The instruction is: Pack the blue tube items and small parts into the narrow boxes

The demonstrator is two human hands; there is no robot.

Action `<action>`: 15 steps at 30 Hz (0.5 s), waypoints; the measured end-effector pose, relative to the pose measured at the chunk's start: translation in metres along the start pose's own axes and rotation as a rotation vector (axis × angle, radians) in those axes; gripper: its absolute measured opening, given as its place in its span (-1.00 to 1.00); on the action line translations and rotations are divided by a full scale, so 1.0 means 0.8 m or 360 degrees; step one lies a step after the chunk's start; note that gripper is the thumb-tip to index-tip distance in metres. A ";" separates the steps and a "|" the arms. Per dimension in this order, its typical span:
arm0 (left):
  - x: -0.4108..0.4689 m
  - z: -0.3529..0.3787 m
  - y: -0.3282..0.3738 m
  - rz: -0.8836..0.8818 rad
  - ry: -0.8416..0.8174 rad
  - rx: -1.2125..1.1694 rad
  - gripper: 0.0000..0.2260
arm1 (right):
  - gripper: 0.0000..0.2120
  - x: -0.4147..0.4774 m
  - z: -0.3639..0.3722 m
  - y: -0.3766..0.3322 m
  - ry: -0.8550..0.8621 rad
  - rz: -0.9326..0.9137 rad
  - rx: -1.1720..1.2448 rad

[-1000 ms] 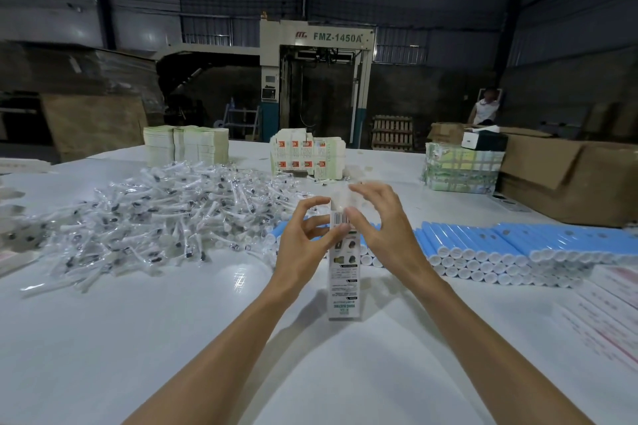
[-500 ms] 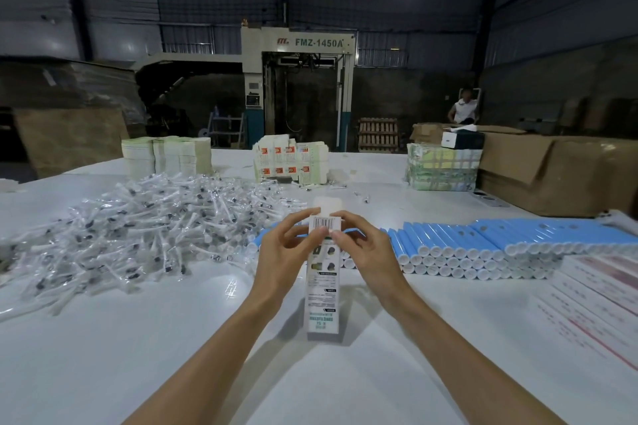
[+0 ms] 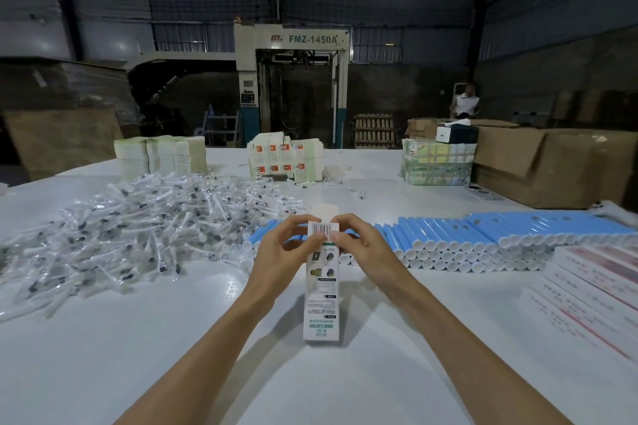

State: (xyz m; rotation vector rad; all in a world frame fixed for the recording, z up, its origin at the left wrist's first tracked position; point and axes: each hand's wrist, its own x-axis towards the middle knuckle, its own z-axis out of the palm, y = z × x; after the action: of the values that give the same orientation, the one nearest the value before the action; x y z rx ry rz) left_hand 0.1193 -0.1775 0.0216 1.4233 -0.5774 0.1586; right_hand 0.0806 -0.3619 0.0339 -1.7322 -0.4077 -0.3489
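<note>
1. The right hand (image 3: pixel 366 252), which a second ago was spread wide above the box top, has come down, and it is now pinching the barcode panel with thumb and forefinger.
2. The left hand (image 3: pixel 286 252) is mirroring it, fingers curled round the upper left corner of the narrow box (image 3: pixel 321 307) and gripping it there.
3. The narrow box is standing upright on the white worktop (image 3: pixel 138 355) between the two forearms, and its pale top flap (image 3: pixel 324 212) is sticking up above the fingers, not yet tucked in.
4. So, as I read it, the person is working the top end of the box: either opening it up to load it or getting ready to close it.
5. The next move is calling for a check of the mouth. Then either a tube goes in, or the flap gets folded over and pushed home while one hand steadies the tall, tippy box.
6. The blue tubes (image 3: pixel 500 231) are lying stacked in rows just behind the hands and out to the right.
7. The small parts (image 3: pixel 138 231), in clear wrappers, are heaped to the left.
8. The fingers and the barcode panel are hiding the box mouth, so I cannot tell whether anything is inside.
9. The print on the box is too small to read, and the flat boxes (image 3: pixel 593 286) are running off the right edge.
</note>
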 end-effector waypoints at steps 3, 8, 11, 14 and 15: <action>-0.001 -0.005 0.001 -0.0012 -0.0018 -0.0034 -0.76 | -0.73 -0.002 0.004 -0.008 0.0076 -0.0034 0.0008; -0.004 0.000 0.004 0.0011 -0.0146 0.0032 -0.78 | -0.68 0.014 0.003 -0.017 0.0445 0.0167 0.0225; -0.004 0.002 0.003 0.0023 -0.0206 0.0090 -0.81 | -0.56 0.022 -0.002 -0.022 0.0451 0.0302 0.0309; -0.004 0.001 0.003 0.0027 -0.0189 0.0133 -0.80 | -0.68 0.022 -0.007 -0.018 0.0389 0.0327 0.0425; -0.004 0.000 0.003 0.0028 -0.0180 0.0154 -0.80 | -0.73 0.020 -0.009 -0.017 0.0353 0.0327 0.0444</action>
State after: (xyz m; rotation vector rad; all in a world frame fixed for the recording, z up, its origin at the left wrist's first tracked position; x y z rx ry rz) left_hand 0.1155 -0.1765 0.0220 1.5284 -0.6827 0.1221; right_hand 0.0889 -0.3652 0.0547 -1.4295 -0.1089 -0.3152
